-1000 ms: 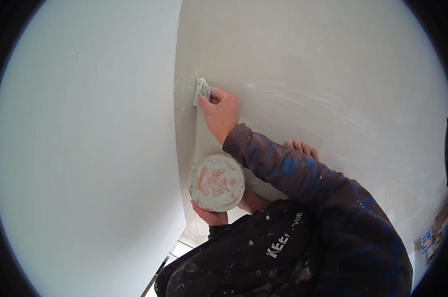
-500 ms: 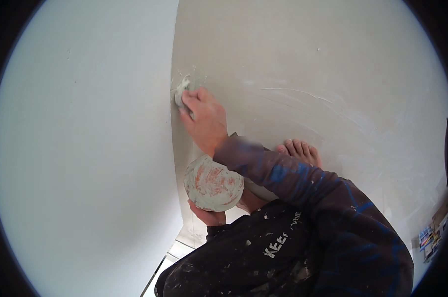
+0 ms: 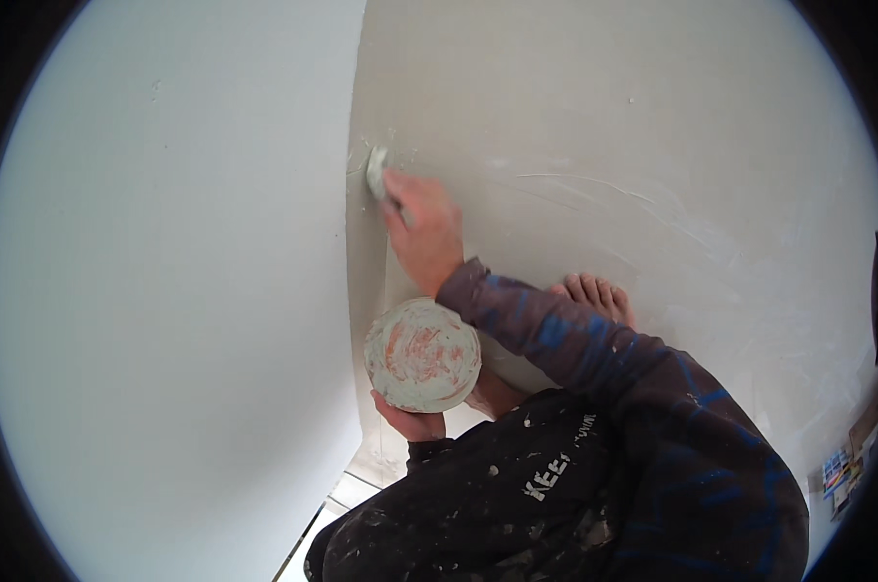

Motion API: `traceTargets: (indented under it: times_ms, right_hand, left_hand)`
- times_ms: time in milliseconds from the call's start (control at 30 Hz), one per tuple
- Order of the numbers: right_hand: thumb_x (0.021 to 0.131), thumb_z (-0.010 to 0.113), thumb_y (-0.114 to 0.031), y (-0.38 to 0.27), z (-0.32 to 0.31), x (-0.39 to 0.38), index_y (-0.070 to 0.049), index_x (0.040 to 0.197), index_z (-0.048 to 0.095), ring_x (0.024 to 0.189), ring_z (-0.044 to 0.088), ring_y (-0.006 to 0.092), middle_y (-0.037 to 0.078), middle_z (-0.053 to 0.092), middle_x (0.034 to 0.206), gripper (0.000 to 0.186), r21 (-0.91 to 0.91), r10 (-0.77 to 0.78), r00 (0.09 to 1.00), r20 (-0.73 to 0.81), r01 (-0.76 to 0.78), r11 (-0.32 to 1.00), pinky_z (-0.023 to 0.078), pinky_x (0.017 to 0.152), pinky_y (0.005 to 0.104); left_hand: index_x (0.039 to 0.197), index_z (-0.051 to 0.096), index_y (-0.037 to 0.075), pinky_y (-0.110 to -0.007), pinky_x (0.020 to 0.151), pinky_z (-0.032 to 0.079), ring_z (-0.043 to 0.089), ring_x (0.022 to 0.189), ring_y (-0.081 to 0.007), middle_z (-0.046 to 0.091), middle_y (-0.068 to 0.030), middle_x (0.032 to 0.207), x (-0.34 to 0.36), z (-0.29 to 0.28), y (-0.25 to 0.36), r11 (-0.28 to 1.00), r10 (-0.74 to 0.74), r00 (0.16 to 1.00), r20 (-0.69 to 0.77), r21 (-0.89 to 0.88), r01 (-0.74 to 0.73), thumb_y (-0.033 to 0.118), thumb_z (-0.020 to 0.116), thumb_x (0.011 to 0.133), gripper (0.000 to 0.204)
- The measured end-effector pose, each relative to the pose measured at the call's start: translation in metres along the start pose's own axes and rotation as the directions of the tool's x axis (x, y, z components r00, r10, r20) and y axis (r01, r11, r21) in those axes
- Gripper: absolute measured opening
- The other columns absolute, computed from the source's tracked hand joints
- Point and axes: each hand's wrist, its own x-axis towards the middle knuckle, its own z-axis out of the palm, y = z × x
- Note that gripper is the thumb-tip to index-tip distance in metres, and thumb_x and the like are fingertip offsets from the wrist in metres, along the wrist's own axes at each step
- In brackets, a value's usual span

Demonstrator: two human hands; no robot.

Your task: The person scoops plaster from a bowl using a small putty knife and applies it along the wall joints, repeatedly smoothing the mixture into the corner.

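Note:
In my left hand point(image 3: 415, 421) is a round disc point(image 3: 422, 355), smeared with off-white putty and orange showing through. The fingers hold it from beneath at its near edge; the rest of that hand is hidden. My right hand point(image 3: 424, 228), slightly blurred, is closed around a small tool coated in putty point(image 3: 376, 173); its exact kind is hidden by the paste and the fingers. That tool is at the beige surface point(image 3: 555, 116), close to its edge with the white wall point(image 3: 167, 291). Small putty specks and streaks lie around it.
My bare foot point(image 3: 599, 294) stands right of my right forearm. Paint-spattered dark trousers point(image 3: 478, 495) cover my bent leg below the disc. Colourful printed items point(image 3: 836, 473) sit at the far right rim. Pale tiles point(image 3: 356, 485) show at the lower left.
My right hand and the putty-coated tool have shifted slightly right, a little away from the white wall's edge. The disc stays in my left hand, nearly unmoved.

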Motion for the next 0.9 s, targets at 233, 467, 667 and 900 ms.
traceTargets:
  times_ms: [233, 467, 667, 900]
  right_hand:
    - [0.088, 0.074, -0.007, -0.008, -0.021, -0.013, -0.003, 0.124, 0.069, 0.1, 0.069, 0.0318, 0.016, 0.073, 0.112, 0.037, 0.262, 0.382, 0.903, 0.196, -0.424, 0.867, 0.059, 0.084, 0.0363]
    - [0.092, 0.074, -0.01, -0.014, 0.002, -0.017, -0.001, 0.12, 0.072, 0.09, 0.073, 0.0245, 0.016, 0.073, 0.104, 0.029, -0.102, -0.146, 0.988, -0.059, 0.139, 0.985, 0.059, 0.079, 0.0334]
    - [0.087, 0.075, -0.005, -0.006, -0.028, -0.014, -0.004, 0.121, 0.071, 0.097, 0.07, 0.0317, 0.015, 0.071, 0.112, 0.034, 0.163, 0.261, 0.929, 0.264, -0.31, 0.937, 0.058, 0.083, 0.0392]
    - [0.082, 0.074, -0.001, -0.015, -0.005, -0.027, -0.004, 0.12, 0.071, 0.102, 0.068, 0.0311, 0.013, 0.071, 0.114, 0.038, -0.025, -0.155, 0.979, 0.135, 0.16, 0.987, 0.058, 0.084, 0.0384]
  left_hand:
    - [0.156, 0.039, 0.008, -0.054, 0.117, 0.043, 0.048, 0.142, -0.0354, 0.047, -0.0155, 0.156, 0.002, 0.001, 0.0, 0.999, -0.005, 1.0, 0.014, -0.051, 0.006, 0.047, 0.028, 0.108, 0.063]
    - [0.153, 0.042, 0.006, -0.053, 0.114, 0.046, 0.05, 0.139, -0.0341, 0.05, -0.0148, 0.153, 0.0, 0.006, 0.004, 1.0, -0.02, 1.0, -0.003, -0.024, 0.02, 0.044, 0.03, 0.108, 0.06]
    - [0.152, 0.043, 0.006, -0.052, 0.114, 0.046, 0.051, 0.139, -0.034, 0.05, -0.0148, 0.152, -0.001, 0.008, 0.0, 1.0, -0.008, 1.0, -0.018, -0.021, 0.007, 0.043, 0.031, 0.108, 0.059]
    - [0.152, 0.044, 0.007, -0.052, 0.115, 0.045, 0.05, 0.14, -0.0335, 0.05, -0.0145, 0.153, -0.002, 0.007, 0.001, 0.999, -0.015, 1.0, 0.001, -0.044, 0.015, 0.043, 0.031, 0.108, 0.059]
